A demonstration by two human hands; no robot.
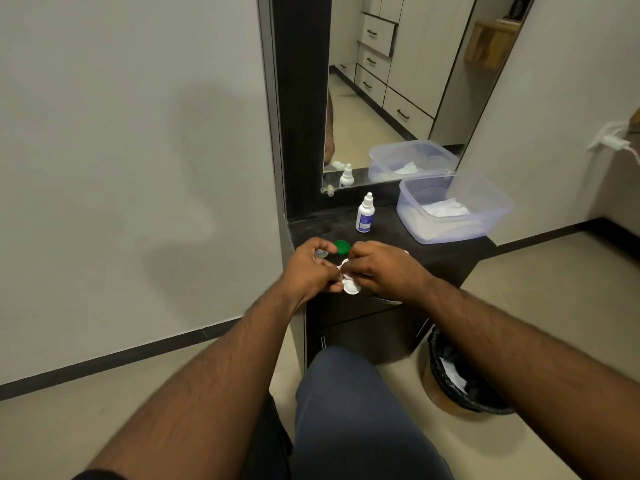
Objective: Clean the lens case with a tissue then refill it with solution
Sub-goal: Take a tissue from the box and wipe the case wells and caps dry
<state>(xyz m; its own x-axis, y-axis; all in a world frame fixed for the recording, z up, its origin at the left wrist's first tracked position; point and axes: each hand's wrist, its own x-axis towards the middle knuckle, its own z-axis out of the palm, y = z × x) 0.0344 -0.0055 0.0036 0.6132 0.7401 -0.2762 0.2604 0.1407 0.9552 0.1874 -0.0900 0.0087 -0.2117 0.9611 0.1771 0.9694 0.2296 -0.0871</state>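
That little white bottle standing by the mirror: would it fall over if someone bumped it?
Probably, yes. The solution bottle stands upright, tall and narrow on a small base, so a sideways nudge could tip it. Its rounded body might then roll on the smooth dark countertop.

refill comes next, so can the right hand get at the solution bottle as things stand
Probably yes. The solution bottle stands upright on open countertop just beyond the right hand, nothing between them, but that hand first has to let go of the lens case.

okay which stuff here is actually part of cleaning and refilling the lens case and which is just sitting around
For the job:
lens case
tissue
green cap
grey cap
solution bottle
tissue tub
bin

Just around:
mirror
wall cloth
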